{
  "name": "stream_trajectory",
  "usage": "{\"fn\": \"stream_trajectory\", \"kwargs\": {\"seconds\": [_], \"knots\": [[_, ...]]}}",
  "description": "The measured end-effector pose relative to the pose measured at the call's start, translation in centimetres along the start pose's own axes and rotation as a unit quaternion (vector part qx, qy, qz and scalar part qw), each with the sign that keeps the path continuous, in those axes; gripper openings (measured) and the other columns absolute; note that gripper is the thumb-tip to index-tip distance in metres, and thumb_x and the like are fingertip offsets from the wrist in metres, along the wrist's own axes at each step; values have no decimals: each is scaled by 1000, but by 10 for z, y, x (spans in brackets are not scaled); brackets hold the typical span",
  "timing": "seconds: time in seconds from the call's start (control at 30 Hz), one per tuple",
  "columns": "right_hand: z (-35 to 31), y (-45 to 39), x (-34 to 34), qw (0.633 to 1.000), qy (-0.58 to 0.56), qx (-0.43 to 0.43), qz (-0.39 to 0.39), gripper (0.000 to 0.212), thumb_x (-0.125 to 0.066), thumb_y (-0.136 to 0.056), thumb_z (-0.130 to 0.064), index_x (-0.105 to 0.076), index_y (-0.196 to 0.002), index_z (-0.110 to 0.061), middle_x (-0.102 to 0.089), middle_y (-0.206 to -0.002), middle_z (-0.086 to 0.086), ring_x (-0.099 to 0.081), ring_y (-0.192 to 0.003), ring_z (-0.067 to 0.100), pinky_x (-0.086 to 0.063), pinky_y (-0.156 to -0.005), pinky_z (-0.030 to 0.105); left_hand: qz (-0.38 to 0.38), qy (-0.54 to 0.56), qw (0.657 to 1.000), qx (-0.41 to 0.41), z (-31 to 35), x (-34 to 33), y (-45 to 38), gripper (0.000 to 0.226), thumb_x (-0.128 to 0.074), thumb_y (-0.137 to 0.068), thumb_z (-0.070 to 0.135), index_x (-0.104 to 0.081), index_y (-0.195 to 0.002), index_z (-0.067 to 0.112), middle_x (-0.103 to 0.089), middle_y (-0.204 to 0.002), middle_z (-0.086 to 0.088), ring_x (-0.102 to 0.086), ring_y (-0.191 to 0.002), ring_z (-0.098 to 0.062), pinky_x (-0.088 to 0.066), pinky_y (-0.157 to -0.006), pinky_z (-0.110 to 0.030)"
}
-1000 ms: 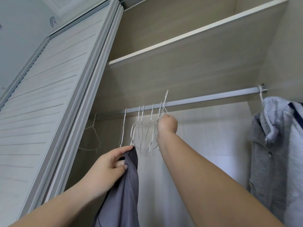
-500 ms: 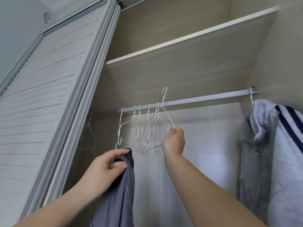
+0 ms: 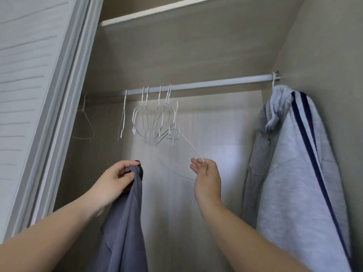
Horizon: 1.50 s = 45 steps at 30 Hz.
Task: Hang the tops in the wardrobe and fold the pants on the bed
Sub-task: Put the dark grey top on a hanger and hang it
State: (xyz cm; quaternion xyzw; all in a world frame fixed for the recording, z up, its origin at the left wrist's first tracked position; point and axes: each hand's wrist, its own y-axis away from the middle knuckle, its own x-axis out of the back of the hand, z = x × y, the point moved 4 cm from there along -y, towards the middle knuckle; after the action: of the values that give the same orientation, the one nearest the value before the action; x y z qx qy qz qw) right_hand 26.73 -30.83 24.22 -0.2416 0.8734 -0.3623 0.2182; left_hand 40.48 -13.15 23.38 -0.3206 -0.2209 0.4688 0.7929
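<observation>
My left hand (image 3: 115, 178) grips the top edge of a dark grey-purple top (image 3: 125, 222), which hangs down from it below the rail. My right hand (image 3: 206, 173) pinches one corner of a white wire hanger (image 3: 188, 146); that hanger is off the rail and slants down from the bunch toward my fingers. Several empty white hangers (image 3: 153, 118) hang bunched on the silver wardrobe rail (image 3: 216, 83). A light grey hoodie with navy stripes (image 3: 294, 163) hangs at the rail's right end.
A lone thin hanger (image 3: 83, 122) hangs at the far left of the rail in shadow. The white louvred sliding door (image 3: 29, 85) stands at the left. A wooden shelf (image 3: 157, 10) runs above the rail. The wardrobe's side wall is close behind the hoodie.
My right hand has lifted one white hanger off the rail and drawn it down and to the right. My left hand still holds the grey-purple top. The view has tilted down.
</observation>
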Motion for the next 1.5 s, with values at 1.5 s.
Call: {"fn": "stream_trajectory", "kwargs": {"seconds": [1.5], "knots": [[-58, 89, 161, 998, -19, 17, 55, 29, -34, -99, -12, -57, -90, -27, -40, -71, -2, -42, -64, 11, -54, -57, 18, 103, -159, 970, 150, 7, 80, 169, 23, -48, -94, 2, -60, -105, 18, -63, -112, -14, -58, -107, -29, -41, -106, -48]]}}
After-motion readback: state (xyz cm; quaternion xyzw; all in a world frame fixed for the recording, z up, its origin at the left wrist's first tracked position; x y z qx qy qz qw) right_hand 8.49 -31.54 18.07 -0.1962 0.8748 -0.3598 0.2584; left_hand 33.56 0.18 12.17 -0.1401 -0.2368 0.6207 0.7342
